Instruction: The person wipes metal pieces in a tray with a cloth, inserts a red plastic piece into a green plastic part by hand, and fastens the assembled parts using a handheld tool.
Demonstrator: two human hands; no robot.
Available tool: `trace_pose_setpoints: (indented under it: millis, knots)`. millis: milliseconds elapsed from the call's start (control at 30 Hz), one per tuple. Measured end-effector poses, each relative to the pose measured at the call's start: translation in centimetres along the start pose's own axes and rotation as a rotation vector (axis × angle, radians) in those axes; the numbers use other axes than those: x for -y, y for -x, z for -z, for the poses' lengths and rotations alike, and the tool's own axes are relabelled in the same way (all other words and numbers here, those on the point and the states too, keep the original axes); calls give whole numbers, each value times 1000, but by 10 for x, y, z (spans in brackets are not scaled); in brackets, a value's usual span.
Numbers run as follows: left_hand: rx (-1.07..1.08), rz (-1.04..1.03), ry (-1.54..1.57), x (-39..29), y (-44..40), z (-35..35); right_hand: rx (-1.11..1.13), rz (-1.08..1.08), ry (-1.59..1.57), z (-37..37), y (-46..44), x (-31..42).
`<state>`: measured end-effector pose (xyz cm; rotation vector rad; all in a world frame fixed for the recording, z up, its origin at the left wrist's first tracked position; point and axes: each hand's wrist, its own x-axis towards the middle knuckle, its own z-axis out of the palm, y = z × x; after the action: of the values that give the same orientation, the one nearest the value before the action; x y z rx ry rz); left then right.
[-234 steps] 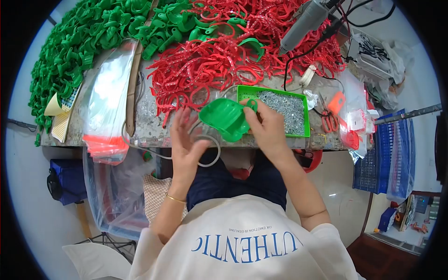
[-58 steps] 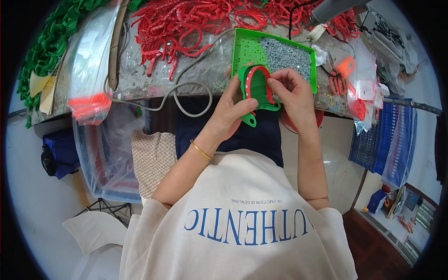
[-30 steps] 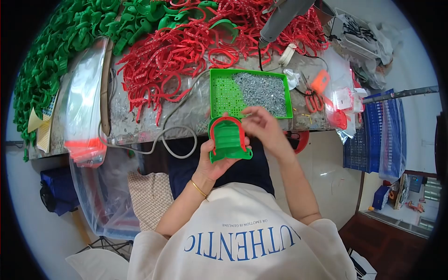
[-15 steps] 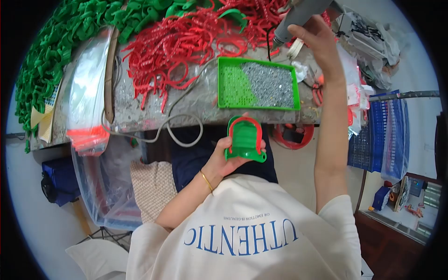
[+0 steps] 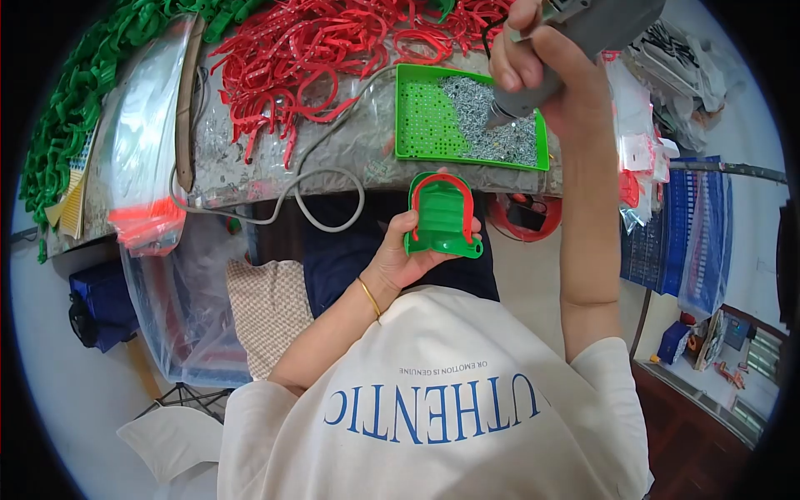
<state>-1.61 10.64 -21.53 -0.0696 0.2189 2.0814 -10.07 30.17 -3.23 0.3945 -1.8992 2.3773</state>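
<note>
My left hand (image 5: 398,257) is closed around a green plastic scoop-shaped part (image 5: 442,218), held in front of the table's near edge. A red U-shaped strip (image 5: 468,204) runs along the inside of its rim. My right hand (image 5: 575,79) grips a grey electric screwdriver (image 5: 612,33), its tip pointing down over the small metal screws (image 5: 483,143). Those screws fill the right part of a green perforated tray (image 5: 471,160); whether the tip touches them I cannot tell.
Piles of red strips (image 5: 308,58) and green plastic parts (image 5: 67,133) cover the back and left of the table. Clear plastic bags (image 5: 150,108) lie at left. A grey cable (image 5: 360,204) loops over the front edge. Below sits a red basin (image 5: 550,225).
My right hand has brought the screwdriver down and nearer, over the screw tray. My left hand still holds the green part. The whole view has shifted slightly.
</note>
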Motion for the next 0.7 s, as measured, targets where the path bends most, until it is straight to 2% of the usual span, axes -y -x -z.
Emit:
trace_pose_setpoints:
  millis: [33, 67, 133, 267, 433, 500, 700]
  knots:
    - [-3, 1, 3, 0, -1, 1, -109, 57, 40, -1, 0, -14]
    - [-6, 8, 20, 0, -2, 3, -111, 51, 38, -1, 2, -28]
    - [-17, 24, 44, 3, -1, 7, -272, 169, 253, -3, 11, -56]
    - [-24, 15, 90, -1, -3, 12, -451, 222, 220, -10, 23, -102]
    - [6, 95, 157, 0, -6, 23, -515, 246, 274, -6, 20, -113]
    - [-37, 17, 115, 0, -5, 17, -528, 232, 293, -6, 20, -119]
    - [-52, -2, 97, -1, -6, 21, -554, 197, 311, -7, 22, -134]
